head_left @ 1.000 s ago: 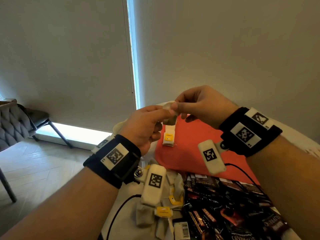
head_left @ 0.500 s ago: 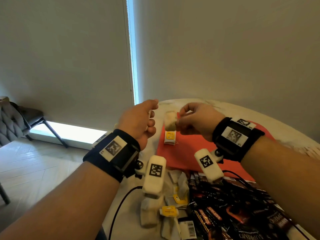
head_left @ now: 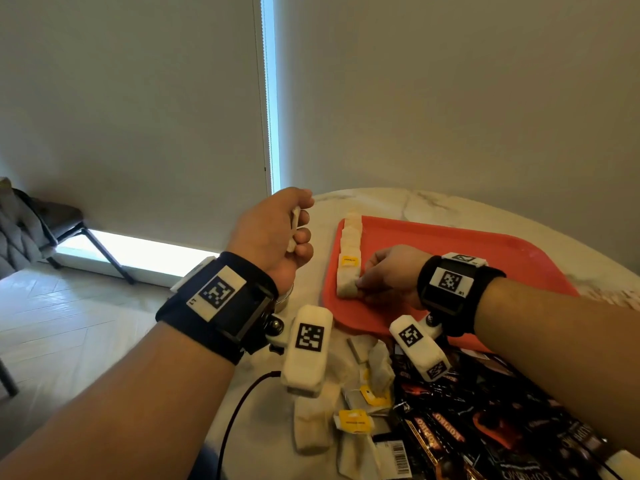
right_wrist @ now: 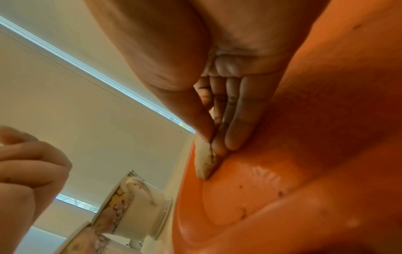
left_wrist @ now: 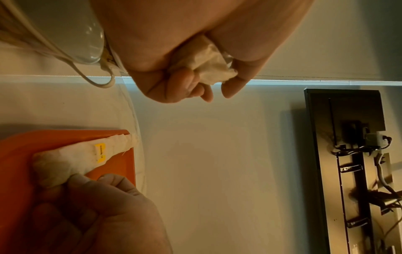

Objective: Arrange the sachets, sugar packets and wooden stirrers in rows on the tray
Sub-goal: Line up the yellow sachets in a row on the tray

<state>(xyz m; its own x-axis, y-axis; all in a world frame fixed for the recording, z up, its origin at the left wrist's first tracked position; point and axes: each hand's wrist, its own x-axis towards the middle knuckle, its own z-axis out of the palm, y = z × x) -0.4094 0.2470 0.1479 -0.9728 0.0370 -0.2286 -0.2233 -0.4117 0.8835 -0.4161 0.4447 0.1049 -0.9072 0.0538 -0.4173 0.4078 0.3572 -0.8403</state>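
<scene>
A person's two hands work over a round marble desk (head_left: 450, 202) that carries a red tray (head_left: 467, 265). The right hand (head_left: 388, 275) is low on the tray, its fingertips (head_left: 360, 282) pinching a pale tea sachet (head_left: 347, 289) and setting it down at the near end of a row (head_left: 350, 244) of like sachets along the tray's left edge — the one just behind it shows a yellow tag (head_left: 349, 259). The left hand (head_left: 273, 237) hovers above the desk to the left of the tray, fingers curled round more crumpled sachets (left_wrist: 206, 63) held in reserve. Judging by this, the task is at an early stage: a single short row of sachets is forming, and the rest of the tray lies bare. Much is left. A loose heap of pale sachets (head_left: 346, 410) with yellow tags lies on the desk close to the person, and beside it a pile of dark coffee packets (head_left: 485, 427) — none of these is on the tray yet. No wooden stirrers can be made out in any view. A patterned cup (right_wrist: 130, 197) stands just off the tray's left side. A grey chair (head_left: 24, 230) stands on the wooden floor at far left.
</scene>
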